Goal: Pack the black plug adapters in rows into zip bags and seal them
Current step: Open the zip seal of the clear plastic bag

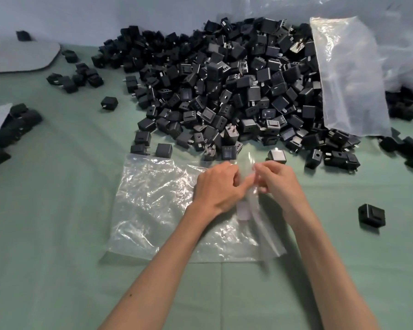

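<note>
A clear, empty zip bag lies flat on the green table in front of me. My left hand and my right hand both pinch the bag's right edge, where the plastic is lifted a little between them. Just beyond the bag spreads a big heap of black plug adapters, reaching to the back of the table. One adapter lies just past my right fingertips.
A larger clear plastic bag lies over the heap's right side. Loose adapters sit at the right, at the left and in a cluster at far left. Grey flat boards lie at the back left.
</note>
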Demonstrator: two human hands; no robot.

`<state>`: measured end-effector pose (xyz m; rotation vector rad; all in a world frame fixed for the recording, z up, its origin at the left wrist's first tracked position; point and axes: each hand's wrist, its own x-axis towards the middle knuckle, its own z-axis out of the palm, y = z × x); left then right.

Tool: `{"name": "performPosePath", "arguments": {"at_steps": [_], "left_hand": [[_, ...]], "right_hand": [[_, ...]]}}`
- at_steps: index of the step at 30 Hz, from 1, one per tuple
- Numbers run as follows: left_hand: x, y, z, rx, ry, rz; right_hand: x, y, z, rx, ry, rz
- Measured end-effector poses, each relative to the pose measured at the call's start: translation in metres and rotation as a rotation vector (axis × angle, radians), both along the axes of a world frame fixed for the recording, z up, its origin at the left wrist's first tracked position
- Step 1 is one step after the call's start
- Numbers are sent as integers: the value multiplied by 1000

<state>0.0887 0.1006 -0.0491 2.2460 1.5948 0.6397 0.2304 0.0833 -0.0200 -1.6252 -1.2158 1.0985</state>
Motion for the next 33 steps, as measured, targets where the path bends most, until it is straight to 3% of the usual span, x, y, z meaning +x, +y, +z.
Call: {"name": "performPosePath", "arguments": {"at_steps": [3,5,10,12,15,18,23,26,29,33], "left_hand": [[-2,-2,-1,-6,-10,-27],[-2,-2,-1,-26,-37,-24],[-4,-3,1,-55,-105,-16],[-6,-4,0,-56,-132,-29],[-8,-5,-2,-56,-222,-31],[-7,-6,-2,-76,-350,-15],[-5,-13,11,-125,-501,-11],[-15,-13,24,-198,-605,-30],[-35,-5,40,-293,-715,15],[-51,-7,43,-296,-617,62]], "right_hand": [[-10,-9,2,80,163,-43],[-9,-12,1,122,162,4],[3,-12,-3,309,-320,275],[4,-11,-6,326,-363,303],[2,-11,-7,204,-197,259],[-2,-11,-6,93,-209,223],[-11,-14,-4,-10,264,225],[-10,-13,-3,-18,375,200],[-1,-10,-5,28,213,103],[8,-14,-12,109,-14,42]]}}
